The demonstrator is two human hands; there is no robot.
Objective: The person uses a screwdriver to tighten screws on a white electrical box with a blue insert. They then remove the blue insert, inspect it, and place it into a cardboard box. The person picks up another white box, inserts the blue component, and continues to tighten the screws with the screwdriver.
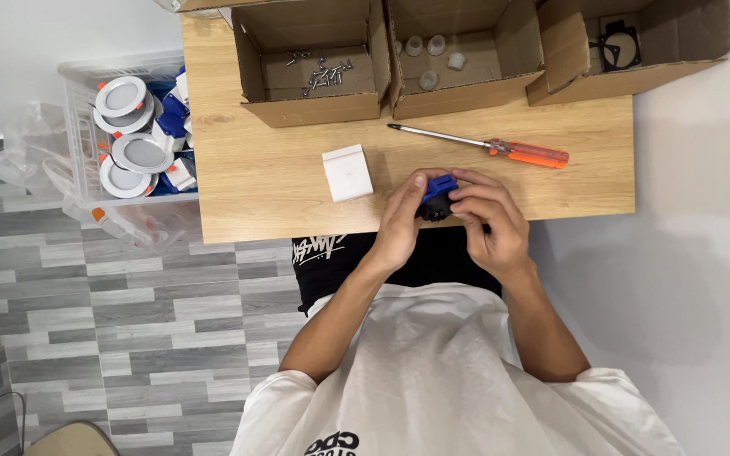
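Both hands, left hand (400, 221) and right hand (490, 221), close their fingers around a small blue-and-black plastic block (438, 196) at the wooden worktop (280, 181) edge; it looks light, rigid, best pinched by its sides.

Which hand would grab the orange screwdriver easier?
Probably the right hand. The screwdriver lies on the table just beyond it, handle on the right side. The left hand sits farther away; both hold the small blue and black part.
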